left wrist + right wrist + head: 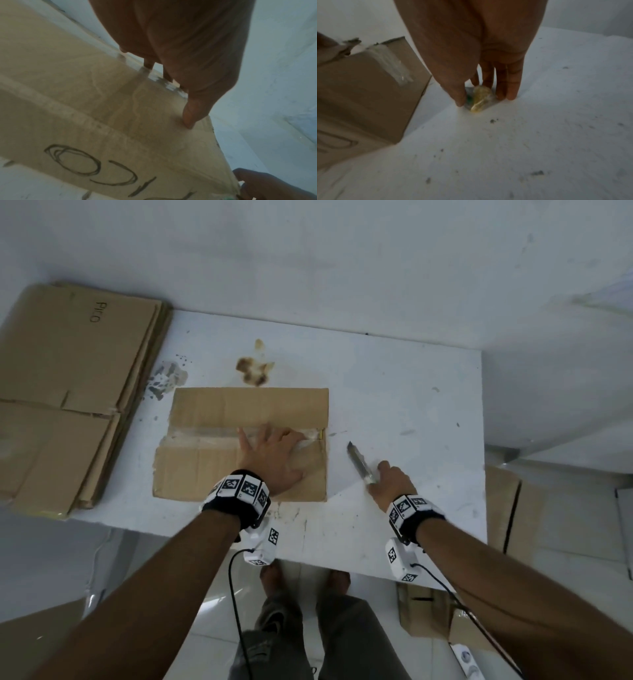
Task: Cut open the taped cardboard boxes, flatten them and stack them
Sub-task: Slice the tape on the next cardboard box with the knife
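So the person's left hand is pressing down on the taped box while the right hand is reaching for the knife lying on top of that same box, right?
Nearly. The left hand does press on the taped box, and the right hand is at the utility knife. But the knife is not on the box: it lies on the white table beside the box's right edge, as the head view shows.

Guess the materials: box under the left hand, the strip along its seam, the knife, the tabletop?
Box: brown corrugated-looking cardboard, matte, creased, with torn edges.
Seam strip: clear plastic tape, glossy and wrinkled.
Knife: blade looks like grey metal with a dull sheen; the handle end seems to be yellowish plastic, but the right wrist view is blurred.
Tabletop: smooth white surface, stained and scuffed; the material is unclear.
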